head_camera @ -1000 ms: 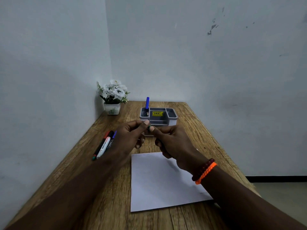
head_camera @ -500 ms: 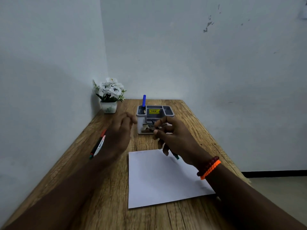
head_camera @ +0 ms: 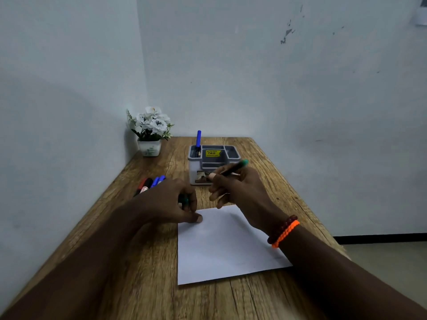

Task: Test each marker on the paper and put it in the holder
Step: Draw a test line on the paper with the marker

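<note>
Right hand [head_camera: 240, 190] raised, grip clamped on green marker [head_camera: 233, 169]; left hand [head_camera: 171, 204] grip on cap [head_camera: 184, 200]

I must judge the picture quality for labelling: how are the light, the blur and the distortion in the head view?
Head view: dim, even light, soft shadows on the left wall; no glare on the paper; the wide angle stretches the forearms toward the corners; left hand and right hand slightly blurred; the small print on the holder label is hardly readable.
</note>
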`<state>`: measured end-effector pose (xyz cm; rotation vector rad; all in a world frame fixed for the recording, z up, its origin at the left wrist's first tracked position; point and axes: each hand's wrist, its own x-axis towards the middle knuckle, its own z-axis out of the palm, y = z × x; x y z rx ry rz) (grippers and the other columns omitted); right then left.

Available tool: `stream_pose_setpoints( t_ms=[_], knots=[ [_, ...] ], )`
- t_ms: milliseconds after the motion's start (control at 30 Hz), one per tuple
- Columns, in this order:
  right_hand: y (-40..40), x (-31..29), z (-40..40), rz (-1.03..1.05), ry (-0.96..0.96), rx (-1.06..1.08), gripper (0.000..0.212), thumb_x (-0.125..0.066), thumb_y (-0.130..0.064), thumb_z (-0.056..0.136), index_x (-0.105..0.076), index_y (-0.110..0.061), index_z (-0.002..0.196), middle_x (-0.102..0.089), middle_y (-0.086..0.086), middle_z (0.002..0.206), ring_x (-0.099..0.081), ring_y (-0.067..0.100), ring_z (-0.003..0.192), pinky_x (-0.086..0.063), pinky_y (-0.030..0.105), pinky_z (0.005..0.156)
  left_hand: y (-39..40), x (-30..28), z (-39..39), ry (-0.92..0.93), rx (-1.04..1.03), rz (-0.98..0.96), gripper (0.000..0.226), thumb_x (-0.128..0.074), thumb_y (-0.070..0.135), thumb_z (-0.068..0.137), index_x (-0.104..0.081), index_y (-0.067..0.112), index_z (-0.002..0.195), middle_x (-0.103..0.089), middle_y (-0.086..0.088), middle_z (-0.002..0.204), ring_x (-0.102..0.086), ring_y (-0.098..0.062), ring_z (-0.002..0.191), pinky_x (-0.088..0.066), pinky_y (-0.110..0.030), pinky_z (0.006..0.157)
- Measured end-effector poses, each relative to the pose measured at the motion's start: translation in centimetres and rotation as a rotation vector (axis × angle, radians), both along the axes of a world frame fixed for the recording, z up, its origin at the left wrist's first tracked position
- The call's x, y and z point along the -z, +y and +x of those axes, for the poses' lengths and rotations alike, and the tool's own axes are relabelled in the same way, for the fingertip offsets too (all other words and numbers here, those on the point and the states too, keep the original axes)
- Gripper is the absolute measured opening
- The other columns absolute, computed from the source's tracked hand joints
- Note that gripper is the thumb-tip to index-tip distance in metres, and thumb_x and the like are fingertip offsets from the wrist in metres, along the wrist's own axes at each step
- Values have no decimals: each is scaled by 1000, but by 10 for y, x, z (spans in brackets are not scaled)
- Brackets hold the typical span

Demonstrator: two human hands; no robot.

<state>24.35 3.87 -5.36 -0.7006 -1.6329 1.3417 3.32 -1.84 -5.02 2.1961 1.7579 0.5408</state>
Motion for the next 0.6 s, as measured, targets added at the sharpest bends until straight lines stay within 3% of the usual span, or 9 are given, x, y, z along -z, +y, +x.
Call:
stream_pose_setpoints(
  t_ms=[100,233,367,433,600],
  knots=[
    [-2,4,-3,-46,-53,18,18,-66,-19,103,-71,-1,103,-71,13,73,-65,27,60,-51,32,48,-1,0,0,-15,-7,-6,26,-87,44,75,-73,24,85,-68,12,83,-62,5,74,-46,-10,60],
    [-5,13,-1,-137,-136,29,14,-63,-11,102,-68,2,107,-71,18,72,-63,25,54,-47,29,42,-2,0,1,-33,8,-6,25,-87,42,76,-73,23,84,-67,13,79,-61,6,71,-45,-9,59],
    [-6,16,-2,-63,-172,61,2,-71,-1,91,-70,0,90,-68,16,70,-61,20,51,-49,30,43,0,0,0,-38,6,-24,24,-87,43,75,-73,25,84,-70,12,82,-62,4,72,-46,-10,59],
    [-5,18,-2,17,-205,117,7,-71,-4,90,-69,-6,83,-67,8,63,-59,19,47,-49,32,44,1,1,0,-39,11,-30,24,-87,41,76,-73,24,85,-70,12,82,-62,5,72,-45,-10,59],
    [-6,20,-1,131,-295,161,9,-71,-15,94,-71,-12,85,-75,12,70,-63,16,50,-49,28,45,1,1,0,-3,-6,-29,25,-85,45,76,-73,29,92,-67,13,84,-61,7,73,-44,-9,59]
  ],
)
